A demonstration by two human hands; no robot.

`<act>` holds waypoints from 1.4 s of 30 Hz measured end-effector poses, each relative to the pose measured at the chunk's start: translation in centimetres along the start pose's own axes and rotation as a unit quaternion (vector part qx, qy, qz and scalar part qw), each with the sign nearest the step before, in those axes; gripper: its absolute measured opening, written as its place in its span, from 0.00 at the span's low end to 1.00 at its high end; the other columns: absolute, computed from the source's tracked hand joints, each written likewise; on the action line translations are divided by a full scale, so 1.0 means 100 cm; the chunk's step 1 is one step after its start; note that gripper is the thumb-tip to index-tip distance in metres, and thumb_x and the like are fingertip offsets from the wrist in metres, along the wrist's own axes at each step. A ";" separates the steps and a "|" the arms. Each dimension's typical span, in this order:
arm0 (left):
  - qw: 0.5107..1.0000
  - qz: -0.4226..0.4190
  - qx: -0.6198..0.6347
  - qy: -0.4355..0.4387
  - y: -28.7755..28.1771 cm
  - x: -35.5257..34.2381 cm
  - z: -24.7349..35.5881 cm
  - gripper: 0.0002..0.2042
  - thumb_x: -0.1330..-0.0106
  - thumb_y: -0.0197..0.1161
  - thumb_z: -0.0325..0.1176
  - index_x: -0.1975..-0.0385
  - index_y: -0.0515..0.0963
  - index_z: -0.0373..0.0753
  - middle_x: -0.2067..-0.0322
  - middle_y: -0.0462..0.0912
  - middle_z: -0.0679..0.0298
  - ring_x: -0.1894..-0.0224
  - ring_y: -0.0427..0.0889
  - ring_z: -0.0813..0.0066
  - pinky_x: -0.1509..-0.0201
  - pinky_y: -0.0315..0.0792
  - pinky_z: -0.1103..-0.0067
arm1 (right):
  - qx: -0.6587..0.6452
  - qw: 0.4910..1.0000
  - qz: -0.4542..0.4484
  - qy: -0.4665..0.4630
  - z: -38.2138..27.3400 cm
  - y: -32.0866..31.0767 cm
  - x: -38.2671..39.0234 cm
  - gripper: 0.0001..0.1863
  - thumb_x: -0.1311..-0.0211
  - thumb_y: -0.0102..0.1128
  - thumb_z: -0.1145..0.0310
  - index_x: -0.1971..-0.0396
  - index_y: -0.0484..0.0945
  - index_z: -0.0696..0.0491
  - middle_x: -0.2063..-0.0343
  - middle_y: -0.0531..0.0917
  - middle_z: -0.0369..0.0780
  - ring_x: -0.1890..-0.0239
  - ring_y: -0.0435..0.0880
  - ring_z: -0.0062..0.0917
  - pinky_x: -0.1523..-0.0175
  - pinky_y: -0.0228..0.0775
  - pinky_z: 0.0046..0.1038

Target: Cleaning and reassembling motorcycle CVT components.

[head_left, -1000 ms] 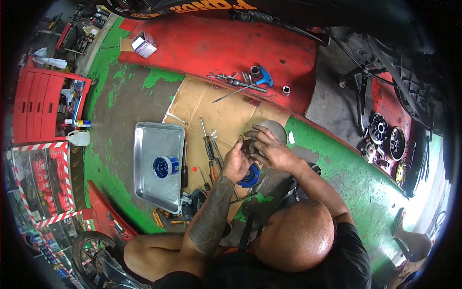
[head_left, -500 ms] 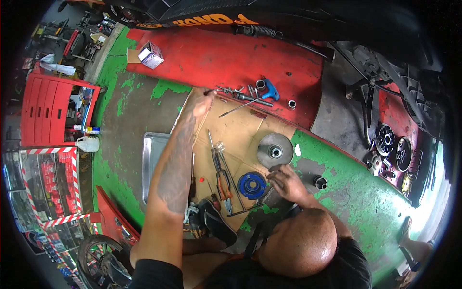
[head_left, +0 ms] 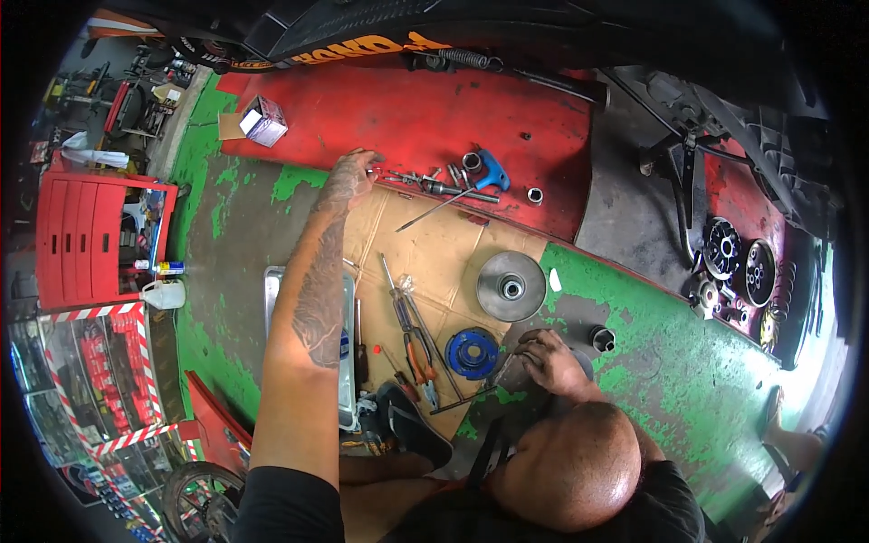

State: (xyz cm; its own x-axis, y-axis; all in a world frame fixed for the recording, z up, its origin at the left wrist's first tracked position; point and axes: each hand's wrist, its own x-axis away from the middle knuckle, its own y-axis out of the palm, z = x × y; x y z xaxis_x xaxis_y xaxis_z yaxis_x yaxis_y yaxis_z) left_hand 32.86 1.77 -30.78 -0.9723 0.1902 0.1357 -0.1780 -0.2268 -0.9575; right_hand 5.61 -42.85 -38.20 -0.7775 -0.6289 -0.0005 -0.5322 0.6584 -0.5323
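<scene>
My left hand (head_left: 351, 176) reaches to the edge of the red platform, beside a row of small metal tools and bolts (head_left: 412, 179). Its fingers are closed, and anything between them is too small to name. My right hand (head_left: 552, 364), fingers curled, lies over a grey part (head_left: 585, 364) mostly hidden under it. Just beyond that hand sits a round metal pulley disc (head_left: 511, 286) with a raised hub. A blue round plate (head_left: 472, 351) lies to its left on the cardboard (head_left: 434, 235). A blue T-handle driver (head_left: 491, 172) rests across the platform's edge.
Pliers (head_left: 421, 356), a screwdriver (head_left: 395, 282) and a long T-bar (head_left: 433, 340) lie on the cardboard. A metal tray (head_left: 348, 398) is partly behind my left arm. A socket (head_left: 601, 338) stands on the green floor. Motorcycle parts (head_left: 724, 248) lie at right.
The view has shifted a little. My left hand has bent at the wrist, its fingers now turned right toward the small tools. My right hand has drawn back from the metal disc's edge.
</scene>
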 end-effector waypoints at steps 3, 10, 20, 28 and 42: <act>0.996 0.077 0.045 0.002 -0.009 0.025 0.009 0.15 0.42 0.64 0.24 0.53 0.81 0.38 0.58 0.83 0.52 0.57 0.84 0.57 0.44 0.77 0.67 | -0.010 1.000 -0.003 0.000 -0.004 -0.002 0.000 0.13 0.43 0.65 0.72 0.56 0.81 0.54 0.54 0.79 0.43 0.47 0.76 0.39 0.40 0.69 0.37; 0.972 0.196 0.129 -0.022 -0.025 0.107 -0.001 0.16 0.40 0.69 0.26 0.52 0.79 0.35 0.61 0.81 0.58 0.63 0.83 0.70 0.59 0.79 0.74 | 0.049 0.999 0.009 -0.020 -0.023 -0.012 0.013 0.16 0.45 0.66 0.72 0.55 0.81 0.54 0.54 0.79 0.44 0.47 0.77 0.40 0.40 0.69 0.38; 0.903 0.228 0.256 -0.257 0.079 0.264 0.041 0.13 0.27 0.59 0.39 0.69 0.75 0.34 0.77 0.76 0.65 0.76 0.75 0.75 0.71 0.68 0.71 | 0.181 0.978 0.103 0.033 -0.051 -0.115 0.050 0.18 0.45 0.68 0.76 0.53 0.79 0.55 0.53 0.81 0.46 0.48 0.78 0.44 0.41 0.71 0.39; 0.856 0.272 0.271 -0.346 0.250 0.400 0.087 0.10 0.34 0.64 0.36 0.62 0.78 0.35 0.71 0.82 0.55 0.65 0.84 0.59 0.61 0.76 0.66 | 0.224 0.955 0.187 0.046 -0.113 -0.184 0.043 0.16 0.38 0.64 0.75 0.50 0.79 0.56 0.55 0.82 0.45 0.51 0.82 0.37 0.46 0.73 0.34; 0.767 0.236 0.354 -0.480 0.184 0.411 0.069 0.20 0.29 0.58 0.47 0.60 0.79 0.31 0.68 0.81 0.46 0.62 0.81 0.47 0.57 0.72 0.64 | 0.098 0.984 0.142 0.052 -0.068 -0.065 0.120 0.23 0.42 0.69 0.71 0.46 0.76 0.53 0.53 0.80 0.44 0.48 0.81 0.36 0.42 0.72 0.36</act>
State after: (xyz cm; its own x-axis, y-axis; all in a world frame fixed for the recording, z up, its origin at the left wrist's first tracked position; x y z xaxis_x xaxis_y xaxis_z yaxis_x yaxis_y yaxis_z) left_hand -11.43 -1.21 -41.02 -0.5564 -0.7869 0.2669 0.5202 -0.5804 -0.6265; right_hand -2.54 -51.87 -29.02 -0.9209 -0.3791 -0.0906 -0.2222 0.7016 -0.6770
